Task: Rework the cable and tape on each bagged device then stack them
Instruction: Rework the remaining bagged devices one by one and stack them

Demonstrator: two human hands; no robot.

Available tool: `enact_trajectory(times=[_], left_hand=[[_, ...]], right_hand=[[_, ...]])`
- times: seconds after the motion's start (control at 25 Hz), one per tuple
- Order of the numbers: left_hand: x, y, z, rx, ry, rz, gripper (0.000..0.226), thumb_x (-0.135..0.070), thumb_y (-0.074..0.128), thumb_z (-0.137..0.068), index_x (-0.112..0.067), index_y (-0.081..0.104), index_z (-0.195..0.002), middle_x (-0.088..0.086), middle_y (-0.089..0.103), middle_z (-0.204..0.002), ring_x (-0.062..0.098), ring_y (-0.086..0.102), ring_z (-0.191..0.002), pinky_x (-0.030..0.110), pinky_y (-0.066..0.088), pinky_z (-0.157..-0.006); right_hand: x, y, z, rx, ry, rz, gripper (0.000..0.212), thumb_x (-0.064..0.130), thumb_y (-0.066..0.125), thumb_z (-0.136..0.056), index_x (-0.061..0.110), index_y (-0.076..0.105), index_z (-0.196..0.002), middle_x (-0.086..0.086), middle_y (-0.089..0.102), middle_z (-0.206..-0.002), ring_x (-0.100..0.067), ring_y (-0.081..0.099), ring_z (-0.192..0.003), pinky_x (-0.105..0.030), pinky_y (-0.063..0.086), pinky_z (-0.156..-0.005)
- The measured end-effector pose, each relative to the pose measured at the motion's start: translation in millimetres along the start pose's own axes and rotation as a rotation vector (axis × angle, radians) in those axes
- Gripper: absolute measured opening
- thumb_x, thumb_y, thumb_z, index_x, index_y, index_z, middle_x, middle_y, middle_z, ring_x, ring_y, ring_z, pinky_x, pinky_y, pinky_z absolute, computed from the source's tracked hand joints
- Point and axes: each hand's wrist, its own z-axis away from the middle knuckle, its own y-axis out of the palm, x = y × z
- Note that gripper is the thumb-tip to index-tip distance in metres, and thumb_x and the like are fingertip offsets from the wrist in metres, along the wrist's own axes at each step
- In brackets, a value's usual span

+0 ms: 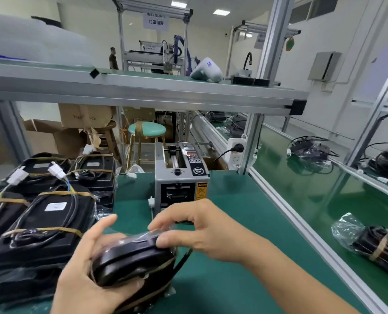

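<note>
At the near edge of the green bench surface (pixel 233 257), the bagged device (pixel 131 257) in work is held tilted above the mat, between both hands; the left hand (pixel 91 268) cups it from below and from the left, fingers curled around its underside and thumb raised along its upper left edge; the right hand (pixel 199 225) bears on its top right corner, fingertips (pixel 163 241) pinching or pressing the clear bag film there, though whether a tape strip lies under them cannot be told; a dark cable or strap end (pixel 184 259) hangs free from the right side of the device, which suggests that rework on this unit is not finished. Along the left edge of the surface, a stack of bagged devices (pixel 45 214) stands several units wide and at least two layers deep; each visible unit carries tan tape bands (pixel 52 230) across a coiled cable, so these appear complete and stacked. The tape dispenser (pixel 180 175) stands toward the far edge of the surface, just beyond the hands. On the conveyor belt (pixel 313 200) to the right, one banded bagged unit (pixel 374 248) lies near the right edge of view, with further bagged units (pixel 310 150) farther along; these look like remaining work, though that cannot be told; judged overall, the task is well advanced but open.
</note>
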Motion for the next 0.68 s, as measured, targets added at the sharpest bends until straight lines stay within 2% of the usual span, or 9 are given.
enact_trajectory(times=[0.12, 0.2, 0.28, 0.36, 0.44, 0.48, 0.52, 0.6, 0.68], left_hand=[[3.3, -2.2, 1.5, 0.026, 0.006, 0.118, 0.097, 0.033, 0.076, -0.04, -0.026, 0.057, -0.115, 0.01, 0.069, -0.095, 0.005, 0.068, -0.077, 0.012, 0.053, -0.07], [3.2, -2.1, 5.5, 0.071, 0.012, 0.107, 0.102, 0.011, 0.086, -0.029, -0.029, 0.055, -0.118, 0.006, 0.068, -0.098, 0.008, 0.068, -0.079, 0.018, 0.054, -0.075], [0.0, -9.2, 7.9, 0.106, 0.067, 0.0, 0.104, -0.016, 0.084, -0.034, -0.039, 0.047, -0.128, -0.005, 0.066, -0.11, 0.006, 0.066, -0.094, 0.019, 0.05, -0.086], [-9.3, -19.6, 6.7, 0.178, 0.206, -0.195, 0.106, -0.027, 0.08, -0.046, -0.05, 0.033, -0.138, -0.014, 0.052, -0.133, 0.005, 0.051, -0.122, 0.016, 0.044, -0.096], [-14.5, -23.7, -0.3, 0.27, 0.415, -0.418, 0.1, -0.038, 0.076, -0.056, -0.042, 0.029, -0.144, -0.012, 0.036, -0.148, 0.011, 0.036, -0.137, 0.023, 0.04, -0.102], [-16.1, -24.6, -4.8, 0.304, 0.457, -0.46, 0.093, -0.042, 0.075, -0.059, -0.042, 0.035, -0.142, -0.013, 0.039, -0.147, 0.011, 0.038, -0.136, 0.023, 0.039, -0.102], [-18.7, -24.6, -8.4, 0.341, 0.424, -0.433, 0.084, -0.043, 0.076, -0.059, -0.043, 0.043, -0.136, -0.015, 0.048, -0.14, 0.008, 0.046, -0.129, 0.019, 0.041, -0.1], [-22.1, -23.8, -11.0, 0.363, 0.295, -0.284, 0.069, -0.041, 0.08, -0.053, -0.044, 0.057, -0.118, -0.017, 0.065, -0.115, 0.003, 0.063, -0.105, 0.011, 0.047, -0.087], [-18.2, -23.2, -8.6, 0.328, 0.232, -0.217, 0.064, -0.04, 0.084, -0.047, -0.038, 0.064, -0.107, -0.016, 0.071, -0.098, 0.002, 0.068, -0.087, 0.009, 0.049, -0.078]], right_hand=[[-5.5, 16.7, -14.8, -0.058, -0.042, -0.172, 0.008, 0.01, 0.066, -0.089, 0.009, 0.073, -0.091, 0.007, 0.068, -0.082, -0.003, 0.063, -0.08, -0.017, 0.048, -0.076], [-5.9, 22.7, -24.9, -0.037, 0.031, -0.152, 0.012, 0.013, 0.061, -0.092, 0.016, 0.07, -0.084, 0.012, 0.064, -0.074, -0.002, 0.058, -0.072, -0.017, 0.045, -0.071], [-6.3, 22.9, -33.9, 0.046, 0.174, -0.147, 0.017, 0.016, 0.059, -0.093, 0.021, 0.066, -0.078, 0.013, 0.059, -0.068, -0.003, 0.053, -0.066, -0.018, 0.042, -0.068], [-7.1, 22.6, -42.7, 0.163, 0.271, -0.231, 0.014, 0.014, 0.06, -0.091, 0.019, 0.065, -0.08, 0.015, 0.059, -0.067, 0.001, 0.051, -0.063, -0.011, 0.039, -0.065], [-11.0, 21.1, -46.8, 0.236, 0.29, -0.288, 0.008, 0.014, 0.061, -0.091, 0.014, 0.068, -0.086, 0.004, 0.066, -0.079, -0.004, 0.057, -0.076, -0.014, 0.044, -0.077], [-13.3, 21.9, -46.2, 0.239, 0.269, -0.303, 0.009, 0.015, 0.061, -0.092, 0.013, 0.069, -0.087, -0.002, 0.067, -0.084, -0.008, 0.058, -0.081, -0.021, 0.046, -0.083], [-16.4, 23.9, -43.0, 0.206, 0.24, -0.316, 0.011, 0.015, 0.062, -0.092, 0.015, 0.069, -0.084, -0.003, 0.065, -0.082, -0.01, 0.056, -0.08, -0.023, 0.044, -0.081], [-27.0, 30.7, -32.7, 0.067, 0.2, -0.341, 0.017, 0.016, 0.065, -0.09, 0.023, 0.068, -0.075, 0.007, 0.062, -0.072, -0.005, 0.052, -0.07, -0.018, 0.042, -0.07], [-39.7, 38.6, -20.8, -0.088, 0.224, -0.324, 0.021, 0.016, 0.067, -0.087, 0.025, 0.067, -0.068, 0.013, 0.061, -0.065, -0.002, 0.051, -0.064, -0.015, 0.041, -0.064]])
